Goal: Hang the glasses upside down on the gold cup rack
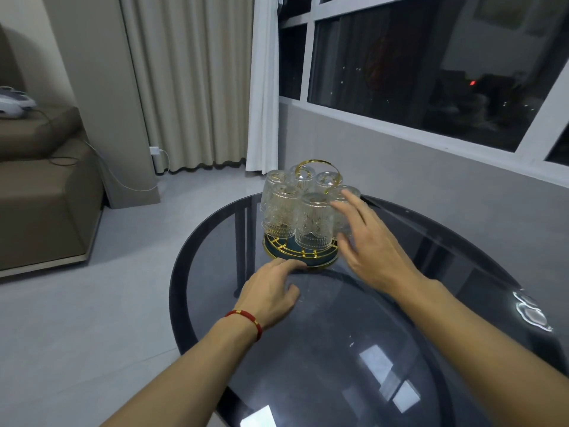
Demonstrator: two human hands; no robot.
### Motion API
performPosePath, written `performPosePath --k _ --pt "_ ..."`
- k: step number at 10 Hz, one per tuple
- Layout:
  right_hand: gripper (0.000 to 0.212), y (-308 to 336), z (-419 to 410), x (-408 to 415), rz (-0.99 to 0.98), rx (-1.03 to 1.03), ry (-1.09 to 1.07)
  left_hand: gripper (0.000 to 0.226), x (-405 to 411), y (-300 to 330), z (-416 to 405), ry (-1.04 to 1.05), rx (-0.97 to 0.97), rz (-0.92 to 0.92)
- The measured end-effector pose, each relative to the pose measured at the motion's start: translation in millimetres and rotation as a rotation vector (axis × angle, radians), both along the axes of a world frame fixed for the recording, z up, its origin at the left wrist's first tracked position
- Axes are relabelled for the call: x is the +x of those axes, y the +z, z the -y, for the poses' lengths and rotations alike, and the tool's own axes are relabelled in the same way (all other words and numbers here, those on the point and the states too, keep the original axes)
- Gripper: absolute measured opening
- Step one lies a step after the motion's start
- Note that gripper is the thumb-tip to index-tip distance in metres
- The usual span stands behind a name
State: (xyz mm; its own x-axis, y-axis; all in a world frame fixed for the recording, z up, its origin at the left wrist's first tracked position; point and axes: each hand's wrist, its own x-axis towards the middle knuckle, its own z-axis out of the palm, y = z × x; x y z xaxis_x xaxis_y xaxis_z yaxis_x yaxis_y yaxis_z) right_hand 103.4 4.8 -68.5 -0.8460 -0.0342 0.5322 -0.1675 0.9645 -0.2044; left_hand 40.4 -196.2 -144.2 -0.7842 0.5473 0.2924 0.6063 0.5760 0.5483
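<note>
The gold cup rack (318, 164) stands on the far part of a round dark glass table (431, 272), on a dark round base with gold wire (278, 246). Several clear embossed glasses (314, 221) hang on it upside down. My right hand (369, 241) is spread open at the rack's right side, fingers against the rightmost glass (349, 192), gripping nothing. My left hand (271, 289) rests on the table just in front of the rack, its fingertips touching the base rim, and holds nothing. A red cord bracelet is on the left wrist.
A brown sofa (40, 195) stands on the left with a white device (15, 101) on its arm and a cable running to a wall outlet. Curtains (191, 87) hang behind. A grey wall and dark window (431, 72) run close along the table's right side.
</note>
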Motion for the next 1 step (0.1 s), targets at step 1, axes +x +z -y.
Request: performPosePath --k 1 --pt "0.051 7.3 -5.5 39.3 -0.088 -0.211 0.038 0.047 14.4 14.5 9.1 -0.047 0.184 -0.012"
